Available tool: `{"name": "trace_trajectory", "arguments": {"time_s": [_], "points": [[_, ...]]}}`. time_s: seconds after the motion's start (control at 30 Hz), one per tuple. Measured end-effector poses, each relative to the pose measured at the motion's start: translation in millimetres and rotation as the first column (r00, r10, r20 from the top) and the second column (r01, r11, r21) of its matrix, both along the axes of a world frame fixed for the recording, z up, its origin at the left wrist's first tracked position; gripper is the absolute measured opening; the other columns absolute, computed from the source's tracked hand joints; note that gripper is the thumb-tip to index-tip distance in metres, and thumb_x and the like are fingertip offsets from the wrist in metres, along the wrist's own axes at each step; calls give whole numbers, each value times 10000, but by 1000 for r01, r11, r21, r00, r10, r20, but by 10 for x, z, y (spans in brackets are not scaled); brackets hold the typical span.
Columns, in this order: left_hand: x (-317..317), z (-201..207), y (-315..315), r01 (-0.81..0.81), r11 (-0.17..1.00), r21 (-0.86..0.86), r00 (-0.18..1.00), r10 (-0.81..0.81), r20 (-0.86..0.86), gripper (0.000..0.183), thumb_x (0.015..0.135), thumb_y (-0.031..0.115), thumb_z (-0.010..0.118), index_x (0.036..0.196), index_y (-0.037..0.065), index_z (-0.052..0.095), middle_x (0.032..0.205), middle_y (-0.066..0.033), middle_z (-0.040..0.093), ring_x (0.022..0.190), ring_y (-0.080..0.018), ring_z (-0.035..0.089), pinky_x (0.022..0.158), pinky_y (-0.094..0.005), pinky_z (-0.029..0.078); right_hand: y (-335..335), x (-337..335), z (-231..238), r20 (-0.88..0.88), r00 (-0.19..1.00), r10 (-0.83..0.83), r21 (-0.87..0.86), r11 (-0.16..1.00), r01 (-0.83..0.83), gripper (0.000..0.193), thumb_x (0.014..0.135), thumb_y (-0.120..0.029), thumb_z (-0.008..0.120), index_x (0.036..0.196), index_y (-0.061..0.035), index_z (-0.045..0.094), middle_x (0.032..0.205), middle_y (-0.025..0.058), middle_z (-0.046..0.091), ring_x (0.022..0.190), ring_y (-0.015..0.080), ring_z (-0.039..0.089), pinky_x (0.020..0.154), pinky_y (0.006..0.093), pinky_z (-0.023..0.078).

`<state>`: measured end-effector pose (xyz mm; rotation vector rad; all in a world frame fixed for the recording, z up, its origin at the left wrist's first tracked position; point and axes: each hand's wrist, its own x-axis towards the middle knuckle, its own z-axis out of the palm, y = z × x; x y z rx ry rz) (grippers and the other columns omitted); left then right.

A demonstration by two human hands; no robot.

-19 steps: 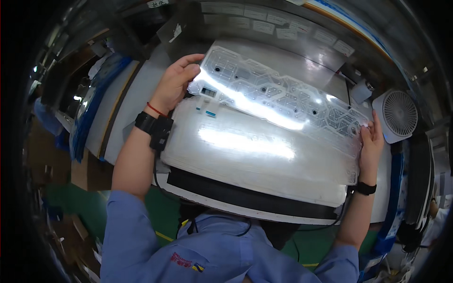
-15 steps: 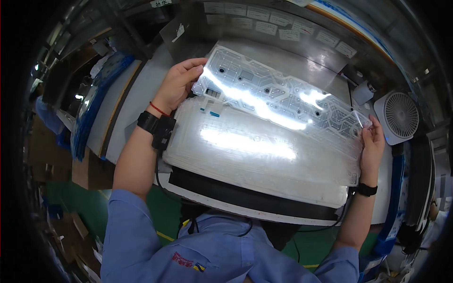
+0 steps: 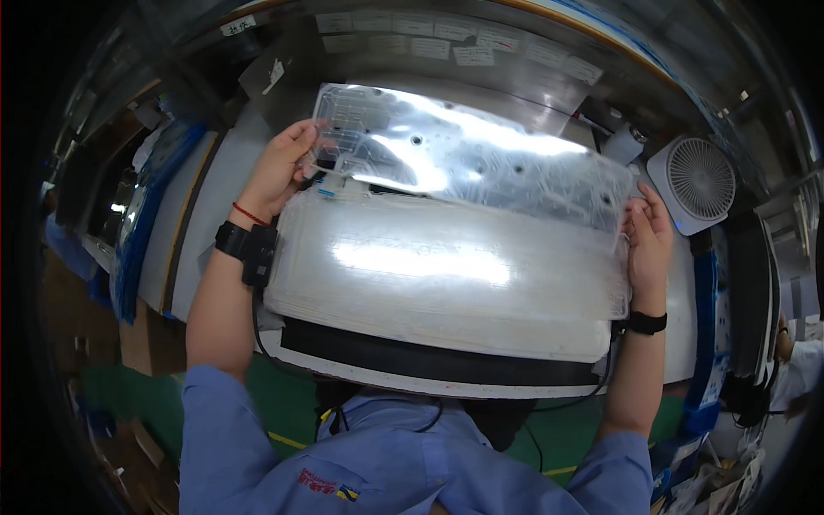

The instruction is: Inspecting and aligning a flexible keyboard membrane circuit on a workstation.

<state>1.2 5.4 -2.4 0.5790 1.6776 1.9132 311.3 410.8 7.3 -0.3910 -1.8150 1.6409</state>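
Nearest lay a stack of clear sheets (image 3: 446, 275) on the table (image 3: 215, 184). Just above it, the left hand (image 3: 279, 167) and right hand (image 3: 648, 236) each pinched an end of a glossy film sheet (image 3: 472, 154), its long axis running hand to hand; it had tilted flatter than before. Beyond the right grip stood a white fan (image 3: 699, 180).

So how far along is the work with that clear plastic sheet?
Done: one thin clear sheet is lifted off the stack of sheets at its far edge. In hand: the left hand grips its left end, the right hand its right end. Left: the sheet is not yet set down anywhere, and the stack beneath looks thick.
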Motion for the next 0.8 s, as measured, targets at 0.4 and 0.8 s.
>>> {"name": "trace_trajectory", "arguments": {"time_s": [0.4,0.8], "points": [[63,25,44,-151,987,49,988,151,-2,399,985,234,457,1316,12,443,1211,-110,557,983,-137,562,834,-227,475,-35,38,0,486,872,57,325,914,-241,170,897,-144,600,1002,-12,622,919,-1,597,829,89,527,745,224,417],[98,44,38,-111,993,41,994,111,11,341,980,210,457,1253,9,494,1072,-79,601,922,-119,554,809,-233,457,-47,61,43,446,891,86,377,885,-274,71,815,-64,648,831,1,626,802,16,564,758,108,518,709,235,403]]}}
